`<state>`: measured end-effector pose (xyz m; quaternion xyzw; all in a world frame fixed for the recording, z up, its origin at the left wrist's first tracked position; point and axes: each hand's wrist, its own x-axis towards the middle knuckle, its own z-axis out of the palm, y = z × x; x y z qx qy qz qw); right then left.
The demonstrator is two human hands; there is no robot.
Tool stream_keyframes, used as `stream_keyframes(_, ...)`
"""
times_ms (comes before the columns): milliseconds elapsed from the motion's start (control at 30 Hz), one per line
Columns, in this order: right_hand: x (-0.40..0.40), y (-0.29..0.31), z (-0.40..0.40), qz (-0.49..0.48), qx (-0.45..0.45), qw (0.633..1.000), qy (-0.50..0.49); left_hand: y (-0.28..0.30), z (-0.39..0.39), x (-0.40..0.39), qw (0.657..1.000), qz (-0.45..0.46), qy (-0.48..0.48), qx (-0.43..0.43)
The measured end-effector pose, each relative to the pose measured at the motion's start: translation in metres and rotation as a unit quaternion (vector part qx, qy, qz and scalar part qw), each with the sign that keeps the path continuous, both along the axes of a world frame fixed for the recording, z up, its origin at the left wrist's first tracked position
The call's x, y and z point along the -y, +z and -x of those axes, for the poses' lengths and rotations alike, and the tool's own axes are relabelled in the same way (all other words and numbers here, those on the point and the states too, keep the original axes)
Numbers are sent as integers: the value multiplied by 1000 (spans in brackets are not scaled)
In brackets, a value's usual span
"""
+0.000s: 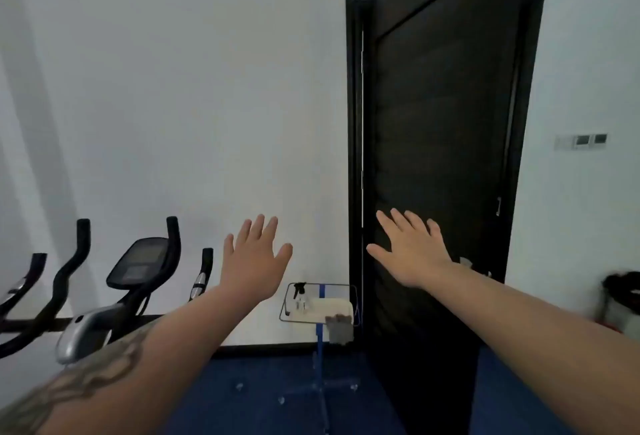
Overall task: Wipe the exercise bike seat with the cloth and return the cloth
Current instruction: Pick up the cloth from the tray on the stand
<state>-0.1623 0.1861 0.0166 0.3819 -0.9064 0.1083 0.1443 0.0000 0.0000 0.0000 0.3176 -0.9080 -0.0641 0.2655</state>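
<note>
Both hands raised, empty, fingers spread, in front of a white wall and a dark door.

The left hand and right hand are held up side by side, well apart, backs to the camera, fingers wide and holding nothing. Below and between them stands a small stand on a blue post, with a wire-rimmed tray on top. A white cloth lies on the tray, a spray bottle stands beside it, and a grey cloth hangs over the tray's front edge. The bike is at the left, handlebars and console in view; its seat does not show. The door stands ajar just right of the stand, on blue floor.
</note>
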Motion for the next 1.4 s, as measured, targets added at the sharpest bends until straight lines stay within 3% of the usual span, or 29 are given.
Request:
stream_keyframes(467,60,-91,19,-52,48,997,3,-85,39,52,996,-38,-6,86)
stream_keyframes(1100,149,-207,207,-127,138,982,36,-208,222,112,983,-131,16,129)
stream_keyframes(1400,255,-270,282,-145,189,971,13,-281,305,212,968,-173,-7,181)
